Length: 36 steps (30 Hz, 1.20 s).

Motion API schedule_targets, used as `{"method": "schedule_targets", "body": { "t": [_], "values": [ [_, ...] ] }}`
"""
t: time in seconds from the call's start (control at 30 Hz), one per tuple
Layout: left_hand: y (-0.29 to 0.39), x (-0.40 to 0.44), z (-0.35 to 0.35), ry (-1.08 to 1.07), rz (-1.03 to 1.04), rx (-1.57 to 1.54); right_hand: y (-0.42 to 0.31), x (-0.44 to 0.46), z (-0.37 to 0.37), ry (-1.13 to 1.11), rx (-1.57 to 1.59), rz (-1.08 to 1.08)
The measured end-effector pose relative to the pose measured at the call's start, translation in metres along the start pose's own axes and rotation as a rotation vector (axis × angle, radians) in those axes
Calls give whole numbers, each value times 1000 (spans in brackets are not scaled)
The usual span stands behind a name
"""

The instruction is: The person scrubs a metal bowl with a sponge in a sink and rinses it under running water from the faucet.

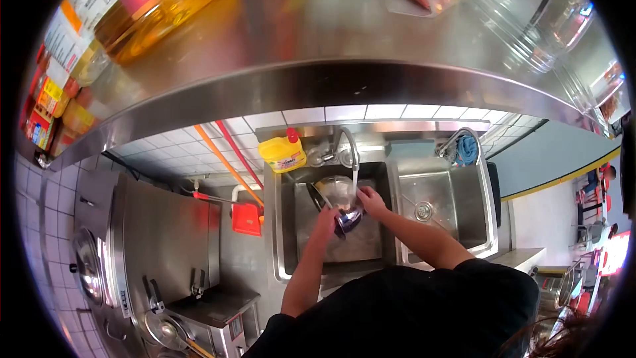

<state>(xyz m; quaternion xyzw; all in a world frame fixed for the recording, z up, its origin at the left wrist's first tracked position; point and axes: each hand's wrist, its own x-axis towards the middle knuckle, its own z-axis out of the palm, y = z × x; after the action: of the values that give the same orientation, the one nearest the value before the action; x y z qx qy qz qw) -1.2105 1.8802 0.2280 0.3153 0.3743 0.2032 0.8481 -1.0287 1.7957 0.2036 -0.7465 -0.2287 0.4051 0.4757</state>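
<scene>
In the left sink basin (387,252) a shiny metal bowl (348,220) is tilted under the tap (356,152), from which a stream of water runs. My left hand (326,219) is closed on its near left side. On the right, my right hand (371,200) grips its edge, close beside the water. A pale round form (336,189) with a dark curved edge lies just beyond my hands; whether it is part of the bowl or a separate vessel I cannot tell. My fingertips are partly hidden.
A yellow jug (283,154) with a red cap stands behind the basin. To the right is a second basin (424,189) with a drain, and a blue cloth (467,150) near its back. A steel shelf (298,86) with bottles crosses above. A red dustpan (246,219) is left.
</scene>
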Motion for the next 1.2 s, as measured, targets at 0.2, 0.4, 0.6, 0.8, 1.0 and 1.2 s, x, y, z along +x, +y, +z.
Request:
{"method": "schedule_targets", "body": {
  "t": [0.2, 0.4, 0.6, 0.8, 1.0, 1.2],
  "values": [
    [-37, 44, 3, -141, -84, -142, 22, -66, -75, 100, 237, 44],
    [-63, 53, -5, -92, -234, -439, 30, -100, -102, -49, 367, 257],
    [-34, 6, -19, 68, -197, -628, 65, -83, -84, 69, 540, 601],
    [-53, -15, -70, 50, -20, -801, 41, -60, -41, -133, 967, 844],
    [-21, -56, -39, 88, 74, -773, 48, -30, -6, -367, 1248, 706],
    [-39, -32, -52, -88, 4, -749, 6, -25, -5, 91, 1039, 550]
  ]
}}
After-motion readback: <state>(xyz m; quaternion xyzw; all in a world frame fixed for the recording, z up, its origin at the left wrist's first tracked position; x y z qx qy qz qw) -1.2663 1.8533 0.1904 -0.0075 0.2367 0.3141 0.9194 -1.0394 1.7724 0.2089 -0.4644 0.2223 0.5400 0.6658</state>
